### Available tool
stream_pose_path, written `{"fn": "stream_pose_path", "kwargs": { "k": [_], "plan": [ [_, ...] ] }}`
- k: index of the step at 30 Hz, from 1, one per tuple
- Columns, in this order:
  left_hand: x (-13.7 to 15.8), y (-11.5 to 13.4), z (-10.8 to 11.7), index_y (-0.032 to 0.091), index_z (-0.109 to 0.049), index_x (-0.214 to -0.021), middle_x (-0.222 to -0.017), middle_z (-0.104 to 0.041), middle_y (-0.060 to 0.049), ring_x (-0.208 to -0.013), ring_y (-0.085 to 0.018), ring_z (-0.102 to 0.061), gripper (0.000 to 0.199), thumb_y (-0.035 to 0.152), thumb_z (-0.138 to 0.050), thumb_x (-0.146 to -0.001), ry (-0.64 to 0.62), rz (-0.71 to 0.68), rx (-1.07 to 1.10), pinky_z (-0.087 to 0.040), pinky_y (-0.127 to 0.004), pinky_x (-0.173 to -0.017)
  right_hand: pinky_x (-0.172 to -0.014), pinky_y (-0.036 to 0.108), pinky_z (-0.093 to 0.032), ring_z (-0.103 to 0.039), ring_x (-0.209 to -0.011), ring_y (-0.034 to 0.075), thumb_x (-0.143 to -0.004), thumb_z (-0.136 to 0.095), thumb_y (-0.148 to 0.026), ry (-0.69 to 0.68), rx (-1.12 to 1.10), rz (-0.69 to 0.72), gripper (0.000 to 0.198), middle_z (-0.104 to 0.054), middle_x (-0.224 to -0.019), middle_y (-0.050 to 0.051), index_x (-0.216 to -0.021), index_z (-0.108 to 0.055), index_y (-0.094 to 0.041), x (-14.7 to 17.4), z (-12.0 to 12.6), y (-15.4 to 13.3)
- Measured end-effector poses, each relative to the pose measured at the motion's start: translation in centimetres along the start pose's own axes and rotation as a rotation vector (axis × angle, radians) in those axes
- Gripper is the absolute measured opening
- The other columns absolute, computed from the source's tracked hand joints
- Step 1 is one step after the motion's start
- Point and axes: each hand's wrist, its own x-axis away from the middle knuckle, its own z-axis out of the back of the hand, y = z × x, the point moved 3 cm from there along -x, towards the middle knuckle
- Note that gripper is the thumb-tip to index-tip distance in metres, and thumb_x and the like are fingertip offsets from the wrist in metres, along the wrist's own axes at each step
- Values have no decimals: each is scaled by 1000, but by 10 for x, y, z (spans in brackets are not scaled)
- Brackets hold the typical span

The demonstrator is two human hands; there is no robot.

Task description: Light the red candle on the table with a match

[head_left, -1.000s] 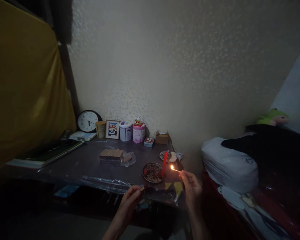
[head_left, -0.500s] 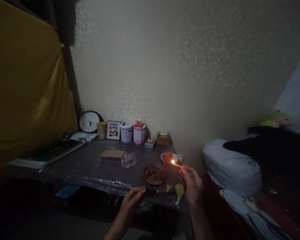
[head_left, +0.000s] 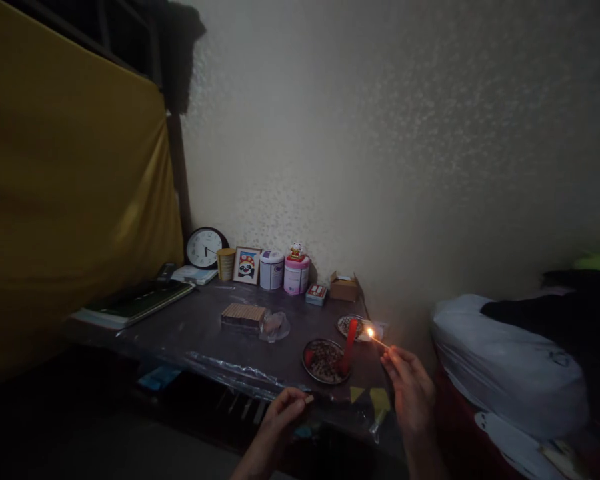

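My right hand [head_left: 411,387] pinches a lit match [head_left: 379,341] by its lower end. The match slants up to the left, its small flame just right of a red candle [head_left: 351,343] and apart from it. The candle stands upright on the right side of a round metal plate [head_left: 306,368] strewn with small pieces. Low in front of the table edge, my left hand [head_left: 286,410] is closed on a small matchbox [head_left: 309,399], of which only a tan end shows clearly. Yellow triangular flags [head_left: 380,399] hang at the table edge between my hands.
On the dark, plastic-covered table [head_left: 190,333] lie a striped block [head_left: 243,315], a clear plastic wrapper [head_left: 276,327] and a second plate [head_left: 344,323]. A clock [head_left: 205,248], picture frame [head_left: 247,265], tins [head_left: 297,275] and cardboard box [head_left: 344,287] line the wall. White bag [head_left: 510,360] at right.
The view has turned left, so the scene sits further right. The lit match tilts a little more steeply and stays beside the candle. Both hands keep their hold.
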Motion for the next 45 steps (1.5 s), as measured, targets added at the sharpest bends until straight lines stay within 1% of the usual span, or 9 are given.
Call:
{"fn": "stream_pose_path", "kwargs": {
  "k": [4,9,12,16,21,26,31,38,45],
  "plan": [
    [-9,-9,-6,17,-64,-71,-65,-63,0,-60,-12,-52,29,38,-78,-58,-32,38,-30,-33,-22,-60,-64,25,-54,-63,-64,13,-51,-80,-32,-9,-4,-16,26,-67,-69,-3,-69,-65,-20,-3,3,-2],
    [-13,-2,-26,16,-65,-76,-73,-65,-2,-69,-15,-55,26,35,-76,-62,-187,65,-156,-35,-25,-66,-61,25,-54,-63,-62,13,-50,-80,-30,-2,-1,-27,26,-67,-68,-2,-69,-66,-19,-4,4,-2],
    [-9,2,-31,16,-65,-77,-75,-65,-1,-71,-15,-55,24,34,-74,-64,-227,53,-164,-35,-24,-68,-61,22,-54,-61,-62,11,-51,-80,-31,-7,-2,-31,26,-66,-68,-3,-69,-66,-18,-4,6,-2],
    [-6,1,-25,16,-65,-76,-71,-63,0,-66,-13,-52,26,36,-76,-62,-224,39,-138,-33,-23,-64,-62,19,-53,-61,-63,10,-51,-80,-31,-21,3,-49,26,-65,-69,-4,-69,-66,-18,-3,5,-1],
    [-3,2,-18,17,-64,-80,-83,-66,-4,-76,-16,-56,23,34,-72,-67,-214,25,-116,-35,-25,-71,-61,19,-53,-62,-63,10,-50,-80,-30,-30,13,-71,26,-66,-68,-4,-69,-65,-19,-4,1,0],
    [-5,1,-17,16,-64,-77,-78,-65,-3,-70,-15,-54,26,35,-74,-64,-179,12,-102,-35,-24,-67,-63,17,-54,-61,-64,9,-49,-81,-32,-17,18,-86,28,-66,-71,-4,-69,-65,-20,-5,-2,1],
    [-6,-1,-19,16,-63,-79,-84,-66,-5,-73,-14,-55,21,31,-72,-68,-202,18,-11,-35,-23,-68,-63,17,-54,-61,-66,9,-50,-80,-35,-9,42,-88,29,-65,-71,-5,-70,-66,-20,-7,-3,0],
    [-5,0,-23,14,-63,-76,-67,-60,0,-59,-9,-49,22,31,-74,-66,-187,25,45,-30,-20,-59,-61,17,-52,-60,-64,9,-52,-79,-38,-23,110,-63,31,-65,-68,-5,-73,-66,-19,-9,-4,1],
    [-4,2,-27,16,-62,-74,-66,-61,1,-58,-10,-50,26,35,-76,-63,-177,52,74,-33,-21,-59,-63,24,-52,-61,-64,13,-58,-76,-42,-47,176,-16,30,-66,-68,-2,-74,-65,-18,-9,-4,0]
  ]
}}
